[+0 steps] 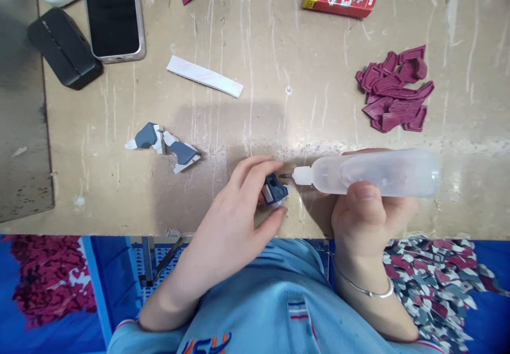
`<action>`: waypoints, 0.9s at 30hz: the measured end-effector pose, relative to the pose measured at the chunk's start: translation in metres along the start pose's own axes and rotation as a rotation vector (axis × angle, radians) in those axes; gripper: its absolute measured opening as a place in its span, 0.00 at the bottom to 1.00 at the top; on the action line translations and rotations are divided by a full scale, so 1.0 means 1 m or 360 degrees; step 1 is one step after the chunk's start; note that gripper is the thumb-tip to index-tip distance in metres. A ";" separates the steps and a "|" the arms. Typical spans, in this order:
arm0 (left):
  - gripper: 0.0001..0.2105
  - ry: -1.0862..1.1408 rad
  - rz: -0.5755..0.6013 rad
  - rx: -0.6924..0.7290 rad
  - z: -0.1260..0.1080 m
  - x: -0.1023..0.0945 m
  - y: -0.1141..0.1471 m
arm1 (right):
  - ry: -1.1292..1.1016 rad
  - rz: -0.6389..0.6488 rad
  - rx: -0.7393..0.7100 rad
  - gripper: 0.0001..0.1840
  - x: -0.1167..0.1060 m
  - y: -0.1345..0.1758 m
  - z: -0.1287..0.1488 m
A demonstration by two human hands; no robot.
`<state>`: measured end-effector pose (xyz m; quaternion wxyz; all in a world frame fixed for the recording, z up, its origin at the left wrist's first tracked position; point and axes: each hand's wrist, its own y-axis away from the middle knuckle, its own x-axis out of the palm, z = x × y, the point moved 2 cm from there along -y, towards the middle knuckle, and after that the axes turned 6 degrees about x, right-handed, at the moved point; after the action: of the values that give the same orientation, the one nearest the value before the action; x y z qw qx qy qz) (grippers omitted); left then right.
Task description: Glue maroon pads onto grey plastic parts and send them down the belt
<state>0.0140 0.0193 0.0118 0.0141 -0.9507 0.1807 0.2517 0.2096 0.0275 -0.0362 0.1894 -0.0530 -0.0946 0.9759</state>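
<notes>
At centre, the navy part [274,190] was clamped by the left fingers [258,175], the bottle [402,170] by the right fingers [365,202]; a steady nozzle [303,175] was needed!

Wearing light blue short-sleeved fabric shirt [255,301]. Sleeve hem [125,323] is showing thin white-and-red trim. Placket [294,327] is carrying short navy, white and red stripes [298,311], thin red piping [313,329] running along edge. Orange-and-dark-blue lettered logo [207,344] is sitting chest left, partly cropped. Thin silver metal bangle [370,294] with small bead is circling right wrist [363,275].
</notes>
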 end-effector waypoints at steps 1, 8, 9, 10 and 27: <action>0.24 -0.0041 0.0015 0.0006 -0.001 0.000 0.000 | 0.0020 0.0001 0.0000 0.21 0.000 0.000 0.000; 0.28 -0.0507 -0.0144 0.0024 -0.006 0.002 0.000 | 0.0134 0.0098 -0.0136 0.20 0.005 -0.001 0.008; 0.30 -0.0616 -0.0150 0.0055 -0.006 0.001 0.001 | 0.0131 0.0101 -0.0141 0.20 0.005 -0.001 0.009; 0.33 -0.0727 -0.0162 0.0089 -0.006 0.000 0.002 | 0.0133 0.0101 -0.0145 0.20 0.004 -0.001 0.010; 0.30 -0.0807 -0.0478 0.0114 0.020 0.010 0.012 | 0.0579 0.0036 -0.0538 0.16 0.005 0.006 0.020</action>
<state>0.0082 0.0077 -0.0098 0.1295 -0.8724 0.0375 0.4698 0.2000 0.0203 -0.0184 0.1808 -0.2599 -0.2200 0.9227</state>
